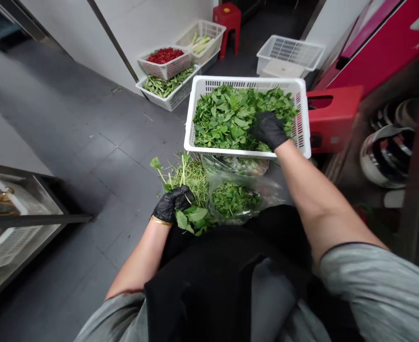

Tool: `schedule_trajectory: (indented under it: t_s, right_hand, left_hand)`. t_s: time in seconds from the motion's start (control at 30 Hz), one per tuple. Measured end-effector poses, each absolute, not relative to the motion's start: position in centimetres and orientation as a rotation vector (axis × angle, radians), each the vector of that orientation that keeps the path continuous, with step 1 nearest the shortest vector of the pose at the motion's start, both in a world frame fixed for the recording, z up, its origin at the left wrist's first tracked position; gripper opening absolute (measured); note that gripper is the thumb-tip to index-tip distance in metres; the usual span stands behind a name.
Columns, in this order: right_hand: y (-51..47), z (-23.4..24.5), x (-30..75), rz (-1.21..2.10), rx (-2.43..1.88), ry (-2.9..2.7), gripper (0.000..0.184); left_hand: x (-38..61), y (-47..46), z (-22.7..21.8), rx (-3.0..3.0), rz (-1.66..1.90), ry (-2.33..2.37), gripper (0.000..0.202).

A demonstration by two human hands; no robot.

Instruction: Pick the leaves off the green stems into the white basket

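Note:
My left hand (175, 202), in a black glove, is closed around a bunch of leafy green stems (195, 218). Stems stick up above the fist and broad leaves hang out below it. Over the white plastic basket (246, 153), my right hand (269, 129), gloved in black too, reaches down into a heap of picked green leaves (230, 114). Its fingertips are lost among the leaves, so its grip is not clear. Just right of my left hand lies a pile of thin bare stems (197, 178). Beside that, a clear plastic bag (266, 197) holds more greens (234, 199).
Beyond the basket stand a crate of red chillies (164, 56), one of green pods (168, 85) and one of pale stalks (202, 43). A red stool (228, 23), another white crate (289, 50) and a red plastic stool (337, 118) are near. A metal shelf (34, 218) stands left.

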State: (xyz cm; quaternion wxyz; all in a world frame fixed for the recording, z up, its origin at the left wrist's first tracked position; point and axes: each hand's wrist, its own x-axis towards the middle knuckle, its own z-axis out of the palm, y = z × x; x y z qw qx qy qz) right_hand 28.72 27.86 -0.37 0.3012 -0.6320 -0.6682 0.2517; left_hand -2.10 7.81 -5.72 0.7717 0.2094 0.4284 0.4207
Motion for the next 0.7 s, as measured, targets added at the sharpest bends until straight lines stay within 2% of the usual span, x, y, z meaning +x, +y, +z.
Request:
schedule_trajectory:
  t_s: [0.07,0.13,0.2,0.23,0.33,0.4,0.47,0.5,0.57,0.63,0.7]
  right_hand:
    - [24.4,-1.3,24.4,0.866,-1.530,-1.893,0.037]
    - [21.1,-2.1,19.7,1.214,-1.233,-2.013,0.037]
    - [19.7,-2.4,17.3,1.363,-1.033,-2.037,0.037]
    - [20.0,-2.3,17.6,1.325,-1.025,-1.999,0.037]
    - [23.9,-1.5,23.0,0.939,-1.272,-1.919,0.039]
    - [26.7,-0.9,27.4,0.806,-1.373,-2.409,0.033]
    - [27.0,-0.7,29.0,0.806,-1.496,-2.402,0.050]
    - [25.9,-0.7,28.3,0.865,-1.525,-2.287,0.053]
    - [22.0,-1.2,24.5,1.071,-1.418,-2.066,0.042]
    - [17.9,-1.7,19.7,1.394,-1.006,-2.250,0.028]
    - [15.9,-1.6,16.9,1.384,-0.895,-2.362,0.018]
  left_hand:
    - [-1.5,7.9,-5.9,0.533,0.913,0.988,0.047]
    - [-1.1,7.7,-6.0,0.574,0.905,1.018,0.039]
    - [-1.2,7.3,-5.9,0.562,0.893,1.013,0.034]
    - [-1.5,7.0,-5.8,0.544,0.896,1.007,0.033]
    - [-2.6,6.2,-5.3,0.479,0.961,0.981,0.032]
    - [-3.2,5.9,-5.1,0.439,1.023,0.924,0.033]
    - [-3.4,6.0,-5.1,0.431,1.021,0.848,0.035]
    - [-3.3,6.1,-5.2,0.442,0.998,0.818,0.036]
    - [-3.0,6.5,-5.5,0.482,0.949,0.792,0.036]
    - [-2.7,6.7,-5.7,0.519,0.928,0.799,0.033]
    - [-2.7,6.5,-5.7,0.542,0.930,0.830,0.033]
